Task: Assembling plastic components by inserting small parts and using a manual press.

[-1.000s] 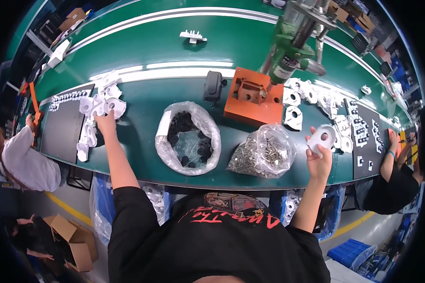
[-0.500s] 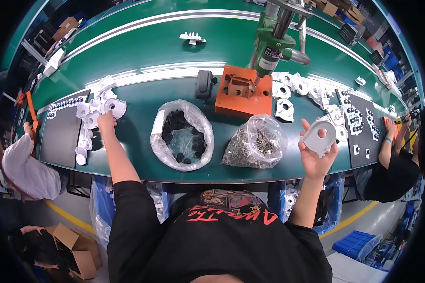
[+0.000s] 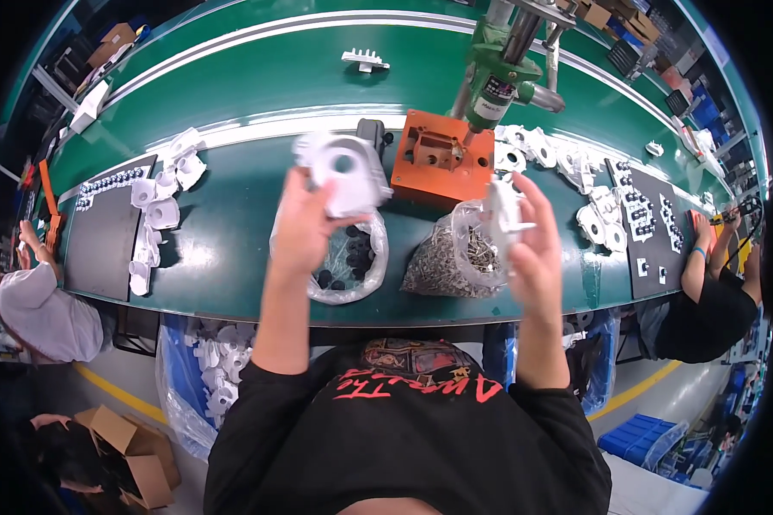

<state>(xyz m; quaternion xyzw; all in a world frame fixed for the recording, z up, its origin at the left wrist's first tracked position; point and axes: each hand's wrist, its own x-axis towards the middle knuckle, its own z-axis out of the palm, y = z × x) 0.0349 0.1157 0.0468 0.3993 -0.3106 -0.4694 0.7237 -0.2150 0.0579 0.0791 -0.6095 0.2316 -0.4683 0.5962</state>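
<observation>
My left hand is closed on a white plastic housing with a round hole, held up over the clear bag of black round parts. My right hand grips another white plastic part, turned nearly edge-on, above the right side of a clear bag of small metal pieces. Behind the hands stands an orange fixture block, under the head of a green press. The raised housing partly covers a dark grey device.
White housings lie in a row at the left, beside a dark mat. More housings sit at the right by a second dark mat. Blue bins stand below the table edge. Co-workers sit on both sides.
My left hand has lifted a housing from the left group and carried it right, to the middle. My right hand has moved left and turned its part edge-on.
</observation>
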